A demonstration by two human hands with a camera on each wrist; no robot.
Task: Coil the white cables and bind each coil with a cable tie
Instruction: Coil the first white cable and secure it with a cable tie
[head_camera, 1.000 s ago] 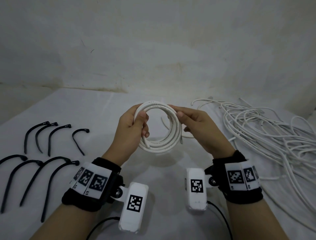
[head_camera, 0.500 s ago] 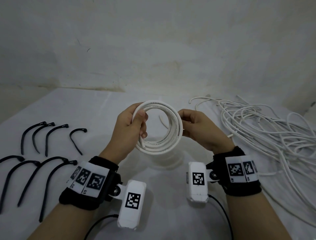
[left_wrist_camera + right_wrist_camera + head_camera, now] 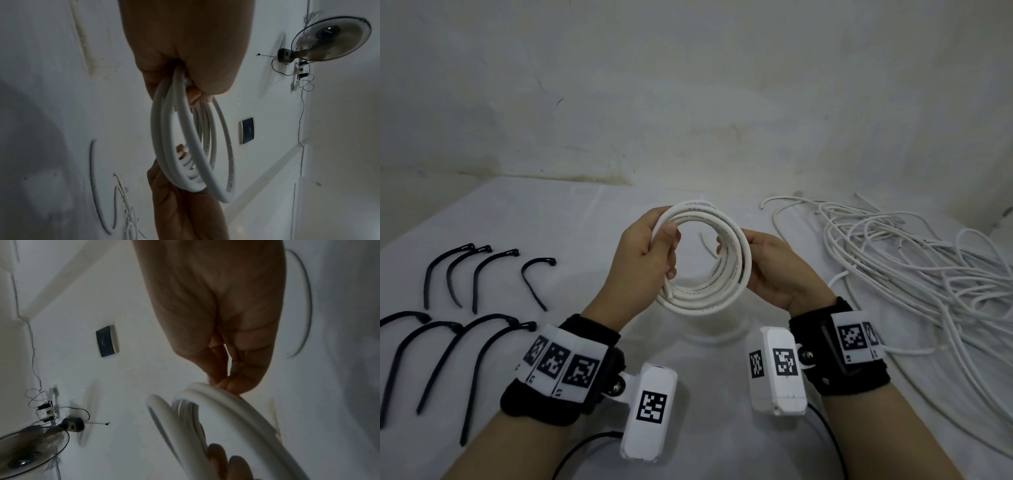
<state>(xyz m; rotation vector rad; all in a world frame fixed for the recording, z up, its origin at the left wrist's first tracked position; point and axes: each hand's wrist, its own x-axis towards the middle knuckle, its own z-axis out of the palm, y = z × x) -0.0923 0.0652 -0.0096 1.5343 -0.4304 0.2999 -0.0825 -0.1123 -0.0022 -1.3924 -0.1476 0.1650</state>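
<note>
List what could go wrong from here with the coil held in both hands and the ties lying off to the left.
1. The white cable coil is unbound; if the left hand or right hand lets go to fetch a black cable tie, the loops may spring apart.
2. A cut end sits loose at the inner lower left and could slip out.
3. The coil could snag the loose cable pile on the table close by.

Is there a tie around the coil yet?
No, the coil is bare, and the black ties lie on the table.
</note>
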